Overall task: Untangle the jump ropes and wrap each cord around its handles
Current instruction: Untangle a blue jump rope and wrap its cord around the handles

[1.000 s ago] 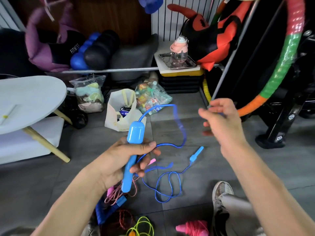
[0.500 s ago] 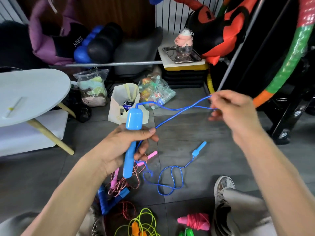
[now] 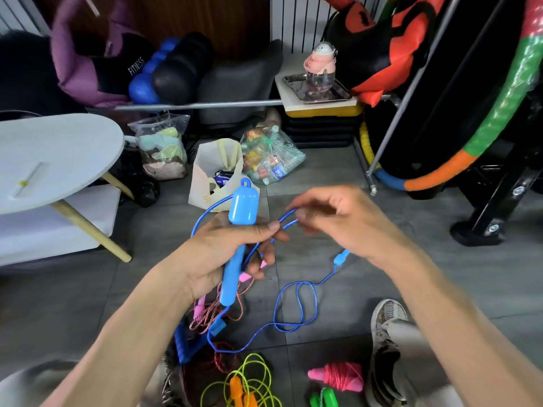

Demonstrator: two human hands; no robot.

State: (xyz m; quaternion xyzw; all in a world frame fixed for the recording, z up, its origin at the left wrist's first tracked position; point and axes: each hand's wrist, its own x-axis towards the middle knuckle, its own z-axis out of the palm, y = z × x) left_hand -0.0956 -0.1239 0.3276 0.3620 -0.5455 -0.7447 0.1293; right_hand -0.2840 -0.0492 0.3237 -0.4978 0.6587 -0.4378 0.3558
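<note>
Both hands work the blue jump rope above the floor.
Left hand (image 3: 223,254) grips the light-blue handle (image 3: 236,245) upright; right hand (image 3: 338,221), blurred, pinches the blue cord (image 3: 286,220) just beside it. Cord loops down to the second handle (image 3: 340,257) on the grey tiles (image 3: 338,304), near pink, yellow-green and wrapped ropes.

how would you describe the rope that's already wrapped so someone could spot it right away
Start at the person's shoe at the lower right of the grey floor. Just left of its toe lies the pink jump rope, its cord wound tight around its handles. The yellow-green rope beside it lies in loose loops.
</note>
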